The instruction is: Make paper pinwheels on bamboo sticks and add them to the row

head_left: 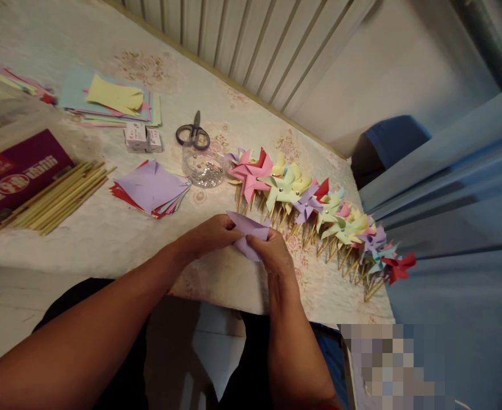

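Observation:
A piece of purple paper [251, 228] is held between my two hands, just above the table near its front edge. My left hand [216, 232] pinches its left side with thumb and fingers. On its right side, my right hand [274, 249] grips it, the thumb lying over the sheet. The fingers behind the paper are hidden. Left of my hands lies a stack of cut paper squares [152, 187], a purple one on top. Just beyond is a clear round dish [208, 171] of small shiny pieces. A row of finished paper pinwheels [306, 204] on sticks runs to the right.
Black-handled scissors [194, 134] lie behind the dish. Two small boxes [142, 138] stand by a pile of coloured sheets [73, 94]. At left, a bundle of thin sticks [69, 196] rests against a purple package [24, 176]. Blue curtains [456, 228] hang at the table's right end.

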`<state>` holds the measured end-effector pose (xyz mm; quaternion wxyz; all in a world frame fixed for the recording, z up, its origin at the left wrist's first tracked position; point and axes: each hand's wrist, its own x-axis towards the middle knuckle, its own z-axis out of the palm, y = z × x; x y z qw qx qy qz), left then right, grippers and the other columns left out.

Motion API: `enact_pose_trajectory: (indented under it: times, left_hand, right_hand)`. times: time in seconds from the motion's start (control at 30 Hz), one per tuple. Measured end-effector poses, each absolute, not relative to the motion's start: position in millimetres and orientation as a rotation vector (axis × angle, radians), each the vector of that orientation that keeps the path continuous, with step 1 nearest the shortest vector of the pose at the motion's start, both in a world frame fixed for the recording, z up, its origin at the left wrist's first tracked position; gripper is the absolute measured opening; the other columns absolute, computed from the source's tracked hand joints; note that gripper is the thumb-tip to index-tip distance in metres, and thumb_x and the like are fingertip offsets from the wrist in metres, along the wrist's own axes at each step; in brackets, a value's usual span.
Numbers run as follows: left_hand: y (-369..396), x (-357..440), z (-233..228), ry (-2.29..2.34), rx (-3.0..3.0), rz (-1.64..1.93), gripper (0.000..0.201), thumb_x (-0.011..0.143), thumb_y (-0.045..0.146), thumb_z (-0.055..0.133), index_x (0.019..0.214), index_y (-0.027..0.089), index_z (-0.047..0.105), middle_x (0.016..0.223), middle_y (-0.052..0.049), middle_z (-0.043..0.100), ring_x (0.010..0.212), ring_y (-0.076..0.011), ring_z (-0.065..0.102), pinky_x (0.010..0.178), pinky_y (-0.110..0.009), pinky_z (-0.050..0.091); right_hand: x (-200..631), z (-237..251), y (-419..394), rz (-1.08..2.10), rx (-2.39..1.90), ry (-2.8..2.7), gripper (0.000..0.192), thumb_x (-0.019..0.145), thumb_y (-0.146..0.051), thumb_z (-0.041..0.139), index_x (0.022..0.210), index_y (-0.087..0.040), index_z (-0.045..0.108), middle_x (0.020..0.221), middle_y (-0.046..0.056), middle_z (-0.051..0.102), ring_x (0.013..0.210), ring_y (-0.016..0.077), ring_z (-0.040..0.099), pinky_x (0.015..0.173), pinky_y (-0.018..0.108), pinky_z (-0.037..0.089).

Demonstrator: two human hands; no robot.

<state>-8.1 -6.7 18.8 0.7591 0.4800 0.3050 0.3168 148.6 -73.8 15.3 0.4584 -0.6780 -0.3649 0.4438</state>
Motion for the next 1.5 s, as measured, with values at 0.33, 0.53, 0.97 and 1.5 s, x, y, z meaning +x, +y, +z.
enact_pose_trajectory:
  times: [0.33,0.53,0.97,1.5]
  left_hand:
    - [-5,-11,17,0.61,0.926,0.581,0.016,0.067,0.03,0.075,0.071,0.016,0.07,0.071,-0.003,0.069,0.065,-0.0155,0.061,0.064,-0.027,0.048]
    - [-6,-7,5,0.465,0.602,0.672,0.034,0.069,0.042,0.083,0.09,0.016,0.074,0.093,-0.009,0.073,0.082,-0.0196,0.067,0.077,-0.033,0.055]
    - [-26,16,-3,0.397,0.486,0.848,0.022,0.068,0.028,0.084,0.084,0.015,0.077,0.08,-0.003,0.072,0.073,-0.0126,0.062,0.071,-0.023,0.049]
    - [-27,18,9,0.581,0.539,0.911,0.018,0.059,0.029,0.083,0.068,0.016,0.073,0.063,0.002,0.066,0.065,-0.0119,0.058,0.065,-0.024,0.044]
  right_hand:
    - [146,6,-69,1.014,-1.604,-0.82,0.028,0.062,-0.033,0.075,0.083,-0.014,0.074,0.073,0.002,0.073,0.06,0.0147,0.061,0.058,0.026,0.05]
    - [141,-4,-63,0.83,-1.504,-0.678,0.035,0.066,-0.038,0.076,0.091,-0.013,0.072,0.078,0.003,0.072,0.067,0.0159,0.063,0.063,0.028,0.052]
    - [109,5,-61,0.788,-1.321,-0.46,0.025,0.069,-0.031,0.072,0.087,-0.015,0.067,0.076,-0.001,0.066,0.068,0.012,0.058,0.062,0.023,0.049]
    - [97,16,-63,0.811,-1.401,-0.458,0.024,0.065,-0.031,0.072,0.08,-0.014,0.065,0.068,-0.003,0.063,0.061,0.011,0.055,0.058,0.024,0.048]
